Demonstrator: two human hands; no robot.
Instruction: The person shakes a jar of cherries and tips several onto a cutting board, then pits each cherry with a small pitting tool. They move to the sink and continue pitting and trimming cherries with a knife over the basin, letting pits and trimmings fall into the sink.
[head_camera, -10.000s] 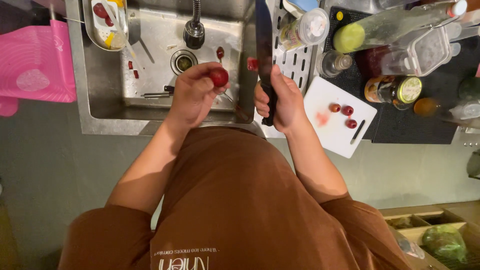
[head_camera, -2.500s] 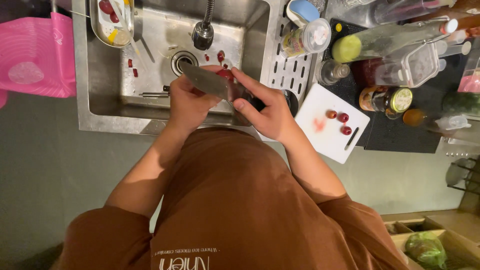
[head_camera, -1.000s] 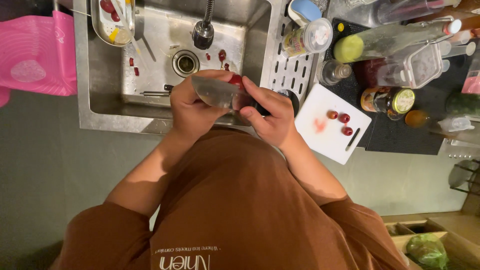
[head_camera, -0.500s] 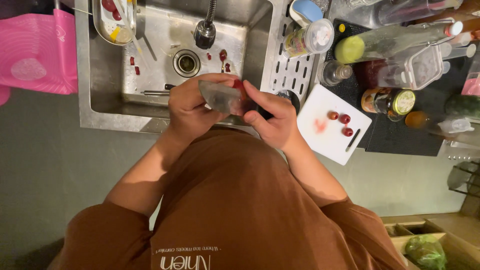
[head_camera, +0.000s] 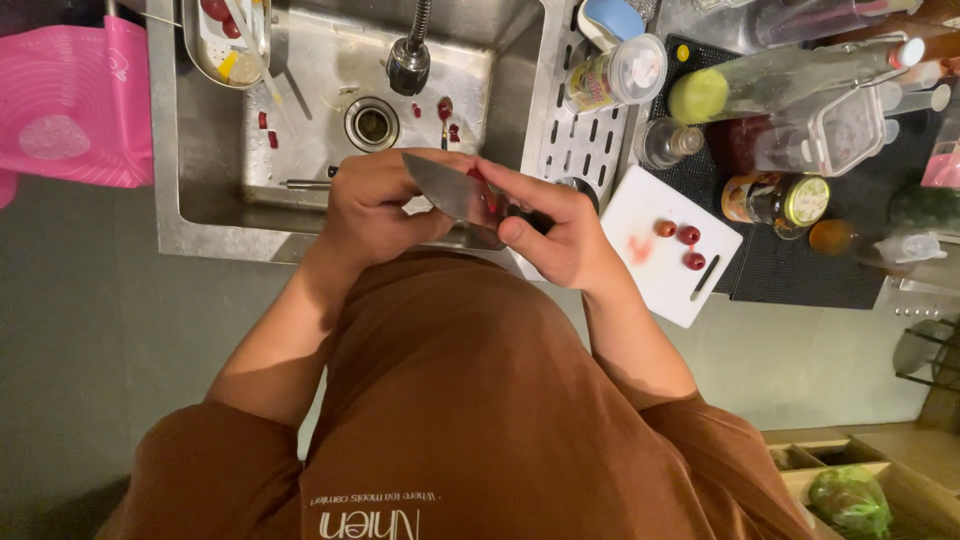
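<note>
Over the front edge of the steel sink (head_camera: 190, 215), my left hand (head_camera: 372, 205) is cupped around a small red fruit (head_camera: 477, 177), which shows only as a sliver behind the blade. My right hand (head_camera: 556, 235) grips the handle of a large kitchen knife (head_camera: 447, 188), thumb along it, with the blade laid across the fruit and pointing left. Both hands meet close to my chest. Red peel scraps (head_camera: 446, 108) lie on the sink floor near the drain (head_camera: 372, 123).
A white cutting board (head_camera: 640, 280) to the right holds three small red fruits (head_camera: 688, 236) and a dark peeler. Jars, bottles and a clear container crowd a black mat at the right. A pink mat (head_camera: 70, 100) hangs left. A steel tray (head_camera: 225, 40) sits in the sink's far corner.
Ten seconds ago the knife stood upright beside the sink while my left hand held the fruit apart. Since then the blade has come across the fruit and the hands have stayed together, shifting slightly.
</note>
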